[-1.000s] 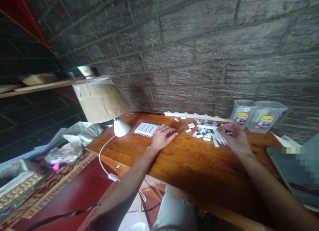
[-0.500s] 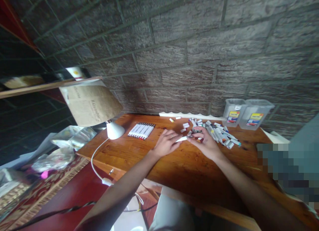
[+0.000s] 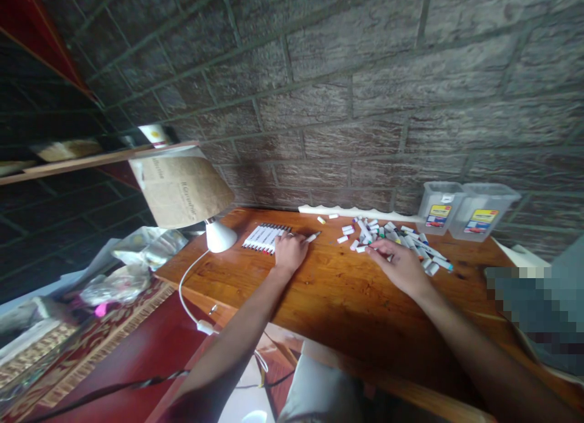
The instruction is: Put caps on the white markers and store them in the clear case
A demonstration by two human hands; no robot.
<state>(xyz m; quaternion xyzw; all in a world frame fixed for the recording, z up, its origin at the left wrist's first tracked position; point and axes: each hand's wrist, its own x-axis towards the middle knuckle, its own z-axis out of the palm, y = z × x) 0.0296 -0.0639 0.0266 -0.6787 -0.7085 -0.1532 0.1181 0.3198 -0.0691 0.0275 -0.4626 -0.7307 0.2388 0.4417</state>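
Note:
My left hand (image 3: pixel 291 251) is closed on a white marker (image 3: pixel 312 237), whose bare tip points right, away from the hand. It lies over the right end of a neat row of white markers (image 3: pixel 259 236) with dark ends. My right hand (image 3: pixel 404 266) is at the front of a loose pile of markers (image 3: pixel 420 243). Its thumb and finger are pinched at a small white marker cap (image 3: pixel 362 249), close to other loose caps (image 3: pixel 342 240). The inner side of the left hand's grip is hidden.
Two clear plastic containers (image 3: pixel 484 228) with yellow labels stand at the back right. A lamp (image 3: pixel 221 237) with a paper shade is on the left, its white cord (image 3: pixel 182 289) hanging over the wooden table's edge. A white wavy strip (image 3: pixel 356 213) runs along the wall.
My hands have come apart. The left has moved left with the uncapped marker to the row; the right has shifted to the loose caps with the cap. The view has turned slightly left.

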